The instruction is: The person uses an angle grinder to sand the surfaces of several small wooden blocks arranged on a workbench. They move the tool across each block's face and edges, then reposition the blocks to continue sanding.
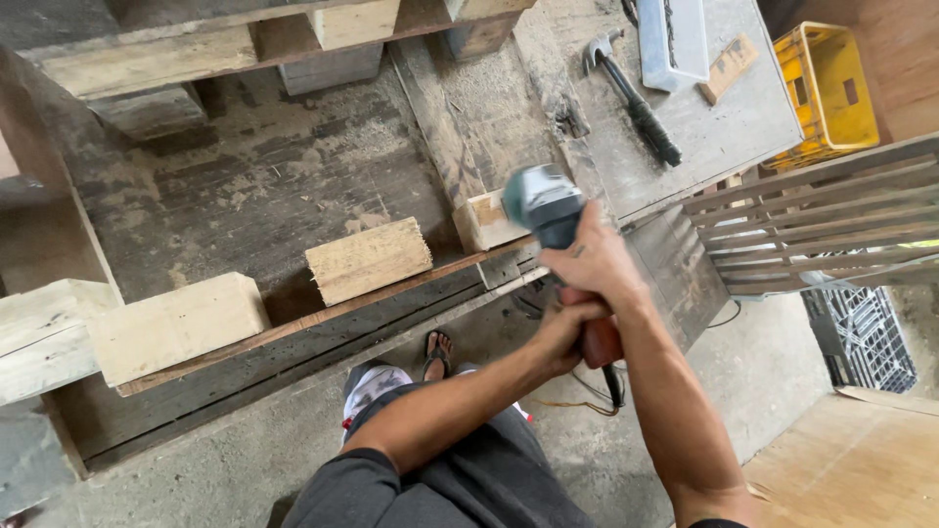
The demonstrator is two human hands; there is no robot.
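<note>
Both hands gripped the grinder (548, 210) over the front edge of the workbench (293, 186). The right hand (597, 259) wrapped closed around the body just behind the teal head, fingers hidden beneath it. The left hand (567, 328) closed around the red rear handle. The head lay beyond the fingers, touching or just above a wood block (486, 220). A hammer (631, 93) lay well apart.
</note>
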